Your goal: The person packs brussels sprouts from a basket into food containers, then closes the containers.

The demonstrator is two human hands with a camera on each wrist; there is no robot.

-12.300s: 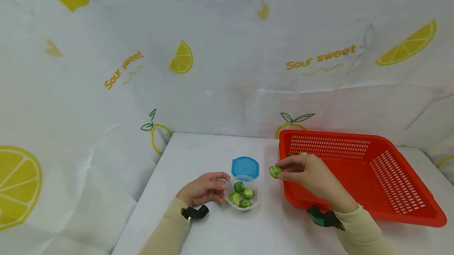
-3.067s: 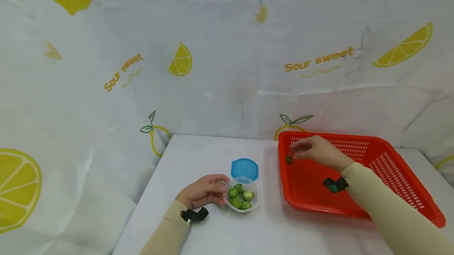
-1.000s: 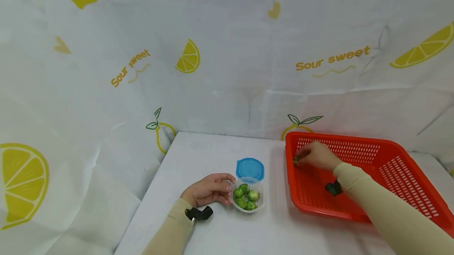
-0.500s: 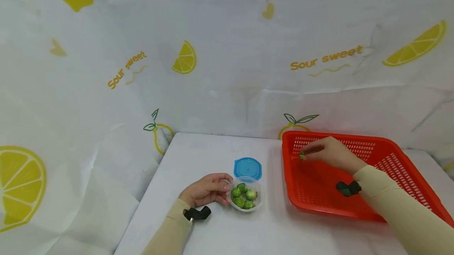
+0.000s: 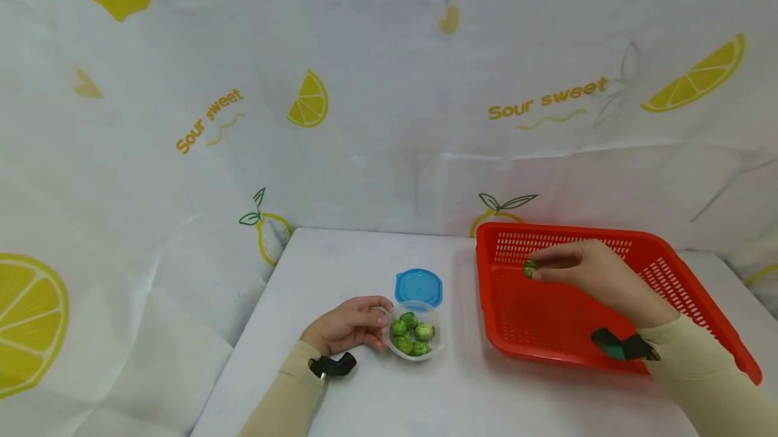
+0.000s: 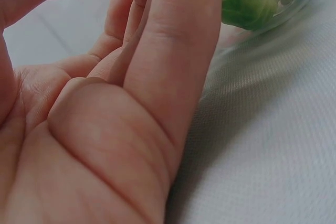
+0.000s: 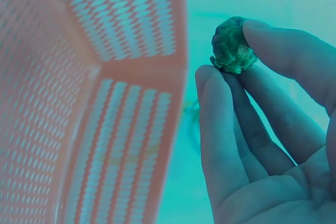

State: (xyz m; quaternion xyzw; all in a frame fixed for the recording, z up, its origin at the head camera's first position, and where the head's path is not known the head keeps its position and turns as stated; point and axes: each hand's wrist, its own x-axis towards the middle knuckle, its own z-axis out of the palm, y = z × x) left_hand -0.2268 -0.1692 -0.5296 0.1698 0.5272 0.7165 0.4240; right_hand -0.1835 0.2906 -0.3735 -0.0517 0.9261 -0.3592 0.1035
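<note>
My right hand (image 5: 583,275) pinches a Brussels sprout (image 5: 530,269) between thumb and fingertips, above the left part of the red basket (image 5: 495,349). Close up in the right wrist view, the sprout (image 7: 231,45) sits at the fingertips, beside the basket's slotted wall (image 7: 126,150). On the table my left hand (image 5: 349,325) holds the side of a small clear round container (image 5: 439,346), thumb at the rim. Several green sprouts (image 5: 404,344) lie inside it. One sprout (image 6: 257,1) shows past a finger in the left wrist view.
A blue lid (image 5: 419,286) lies flat just behind the container. The basket fills the right side of the white table (image 5: 346,254), its rim standing well above the tabletop. A lemon-print cloth (image 5: 389,119) hangs behind.
The right hand has taken the sprout from the basket's far left corner, lifted it and shifted right. Since the oldest frame another sprout has joined those in the container. The left hand has stayed put.
</note>
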